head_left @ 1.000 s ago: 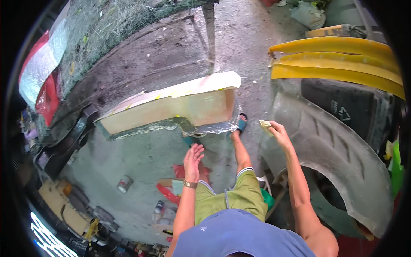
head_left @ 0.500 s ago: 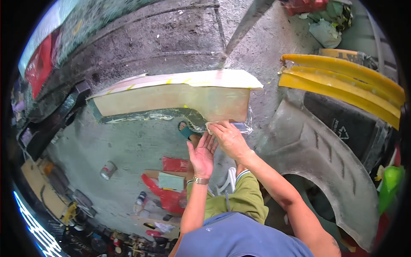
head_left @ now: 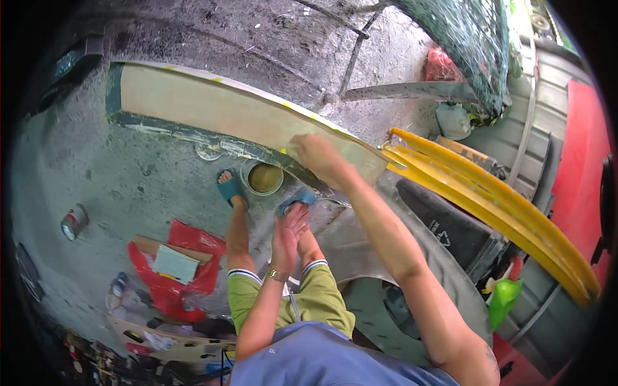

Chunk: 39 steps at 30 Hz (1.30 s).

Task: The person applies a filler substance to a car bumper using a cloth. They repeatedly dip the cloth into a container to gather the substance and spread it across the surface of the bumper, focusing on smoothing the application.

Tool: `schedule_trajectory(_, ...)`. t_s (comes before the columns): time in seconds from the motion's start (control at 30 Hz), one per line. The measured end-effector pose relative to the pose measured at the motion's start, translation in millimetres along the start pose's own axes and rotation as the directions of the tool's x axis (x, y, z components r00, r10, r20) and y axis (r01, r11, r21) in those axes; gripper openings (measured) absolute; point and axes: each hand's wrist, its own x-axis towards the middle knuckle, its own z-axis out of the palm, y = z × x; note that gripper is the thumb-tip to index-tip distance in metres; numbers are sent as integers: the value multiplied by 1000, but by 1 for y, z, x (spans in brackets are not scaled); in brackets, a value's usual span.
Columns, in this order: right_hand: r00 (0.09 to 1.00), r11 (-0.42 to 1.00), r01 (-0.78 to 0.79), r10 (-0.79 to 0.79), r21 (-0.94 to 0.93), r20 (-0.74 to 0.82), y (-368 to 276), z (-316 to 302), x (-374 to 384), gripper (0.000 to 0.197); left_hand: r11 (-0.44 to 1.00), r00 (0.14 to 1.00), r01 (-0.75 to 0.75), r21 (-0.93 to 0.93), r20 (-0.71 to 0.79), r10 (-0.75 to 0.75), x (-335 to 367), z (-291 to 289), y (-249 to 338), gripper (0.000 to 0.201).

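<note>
Fingers (head_left: 298, 143) on the right hand (head_left: 317, 156) are sitting bent at the pale, smooth face of the long panel (head_left: 199, 96), and the back of the hand is hiding whether they are holding anything, so I cannot tell. Below, the left hand (head_left: 286, 238) is hanging open and empty. The panel is stretching from the upper left to near the yellow strips (head_left: 496, 215), its near edge looking dark and rough. A round bucket (head_left: 266, 179) with brown stuff inside is standing near that edge, on the grey, dirty floor (head_left: 51, 167). A red bag (head_left: 193, 237) and a can (head_left: 74, 221) are lying to the left. On the right, a big curved grey piece (head_left: 450, 280) is lying beyond the arm.
</note>
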Motion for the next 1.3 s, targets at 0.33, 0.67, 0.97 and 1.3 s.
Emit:
schedule_trajectory(0.33, 985, 965, 71, -28, -252, 171, 5, 7, 3, 26, 994, 997, 73, 81, -20, -72, -4, 14, -13, 63)
schedule_trajectory(0.67, 921, 955, 264, -206, 138, -332, 70, -3, -160, 32, 868, 980, -37, 494, -153, 129, -40, 38, -15, 55)
schedule_trajectory(0.97, 840, -437, 310, 541, 844, -28, 270, 69, -266, 18, -48, 896, -435, 899, 438, 80, 35, 236, 24, 42)
schedule_trajectory(1.3, 566, 7, 563, 725, 826, -392, 186, 59, -165, 31, -471, 696, 200, 859, -463, -549, 243, 263, -55, 81)
